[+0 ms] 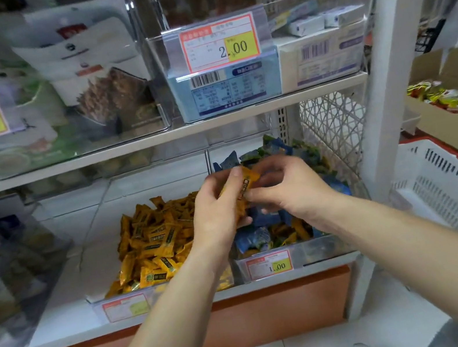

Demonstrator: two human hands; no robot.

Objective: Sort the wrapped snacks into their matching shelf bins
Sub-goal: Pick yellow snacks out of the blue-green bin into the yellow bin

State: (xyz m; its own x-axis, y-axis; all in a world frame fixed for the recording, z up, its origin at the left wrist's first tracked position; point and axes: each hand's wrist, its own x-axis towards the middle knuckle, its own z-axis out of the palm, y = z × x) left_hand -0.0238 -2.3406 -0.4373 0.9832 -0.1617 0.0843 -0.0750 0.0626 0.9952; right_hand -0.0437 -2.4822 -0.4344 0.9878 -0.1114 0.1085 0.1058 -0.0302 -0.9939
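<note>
On the lower shelf a clear bin (114,308) holds a heap of orange wrapped snacks (154,244). To its right a second clear bin (311,250) holds blue and green wrapped snacks (259,237) with a few orange ones mixed in near its front. My left hand (216,215) grips several orange snacks (246,184) above the divide between the two bins. My right hand (285,188) hovers over the blue bin, its fingertips pinching the same orange bunch from the right.
The upper shelf (155,143) overhangs the bins and carries clear bins of bagged snacks and boxes, with price tags (219,42) in front. A white shelf post (382,79) stands at right. Beyond it are a white plastic basket (451,189) and an open cardboard box (456,115) of packets.
</note>
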